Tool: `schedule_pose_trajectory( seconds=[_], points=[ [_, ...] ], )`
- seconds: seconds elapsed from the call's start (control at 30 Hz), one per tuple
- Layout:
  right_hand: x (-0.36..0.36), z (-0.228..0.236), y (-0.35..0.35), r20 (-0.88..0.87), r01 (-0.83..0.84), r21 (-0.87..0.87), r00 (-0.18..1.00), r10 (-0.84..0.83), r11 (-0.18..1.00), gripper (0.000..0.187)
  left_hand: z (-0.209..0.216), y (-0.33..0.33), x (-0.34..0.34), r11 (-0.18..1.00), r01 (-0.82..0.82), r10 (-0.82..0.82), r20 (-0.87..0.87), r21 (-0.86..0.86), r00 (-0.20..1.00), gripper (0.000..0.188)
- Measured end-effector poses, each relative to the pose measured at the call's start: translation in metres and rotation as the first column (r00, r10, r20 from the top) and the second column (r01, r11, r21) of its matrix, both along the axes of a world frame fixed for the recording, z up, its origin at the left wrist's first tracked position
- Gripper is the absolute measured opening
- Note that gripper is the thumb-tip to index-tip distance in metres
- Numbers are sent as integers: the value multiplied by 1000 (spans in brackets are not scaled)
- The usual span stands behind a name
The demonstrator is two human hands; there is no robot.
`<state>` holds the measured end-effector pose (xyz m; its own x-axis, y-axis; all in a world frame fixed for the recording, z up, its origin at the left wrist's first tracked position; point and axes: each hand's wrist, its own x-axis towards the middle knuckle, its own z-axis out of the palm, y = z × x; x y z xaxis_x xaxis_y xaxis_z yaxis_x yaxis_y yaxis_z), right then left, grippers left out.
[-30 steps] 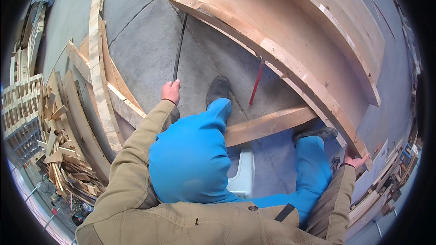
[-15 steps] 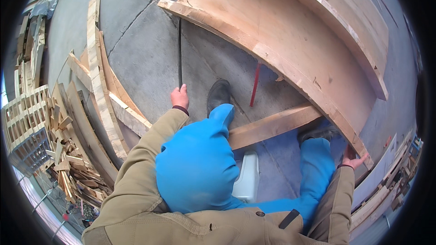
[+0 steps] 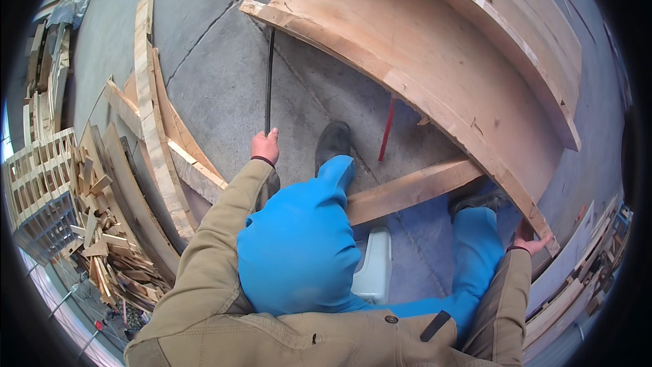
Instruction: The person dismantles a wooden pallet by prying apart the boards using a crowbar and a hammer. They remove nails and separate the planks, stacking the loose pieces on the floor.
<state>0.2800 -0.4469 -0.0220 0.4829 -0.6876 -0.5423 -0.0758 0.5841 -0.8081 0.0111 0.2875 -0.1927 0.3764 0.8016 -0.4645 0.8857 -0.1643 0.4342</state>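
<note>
My left hand (image 3: 264,147) is closed round the near end of a long black pry bar (image 3: 270,75), whose far end goes under a wooden beam. That beam (image 3: 407,88) runs along the near edge of a plywood panel (image 3: 435,47). At the beam's near right end, my right hand (image 3: 531,240) grips the wood, fingers partly hidden beneath it. A loose beam (image 3: 414,190) lies between my legs, its far end against the panel's underside. A red rod (image 3: 386,130) rests on the floor, its upper end near the panel's edge.
Long boards (image 3: 155,115) lean in a pile on the left, beside a heap of wood scraps (image 3: 112,251) and slatted crates (image 3: 41,190). A white plastic object (image 3: 375,265) sits beneath me. More timber (image 3: 577,299) is stacked at the right. A second beam (image 3: 502,34) crosses the panel.
The view has shifted very slightly. My left hand stays on the pry bar and my right hand on the beam end; the panel looks about the same.
</note>
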Motion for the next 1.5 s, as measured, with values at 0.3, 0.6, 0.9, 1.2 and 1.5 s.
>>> schedule_pose_trajectory(
  seconds=[0.3,0.6,0.9,1.2,1.5],
  points=[
    [6,15,0,-68,14,-68,998,-18,998,86,66,76,0,993,115,-115,-20,-28,993,44],
    [8,94,23,-36,17,-232,999,-26,973,82,58,49,20,943,-168,189,49,-286,981,44],
    [-26,29,22,-79,63,-79,994,-69,995,84,-8,35,-2,999,-30,32,101,-24,994,47],
    [-14,-20,19,-33,3,126,999,1,992,85,-52,15,20,999,0,-1,18,45,1000,52],
    [-21,-98,11,-258,-7,64,966,23,998,48,-24,32,63,968,-168,209,226,-188,951,42]
  ],
)
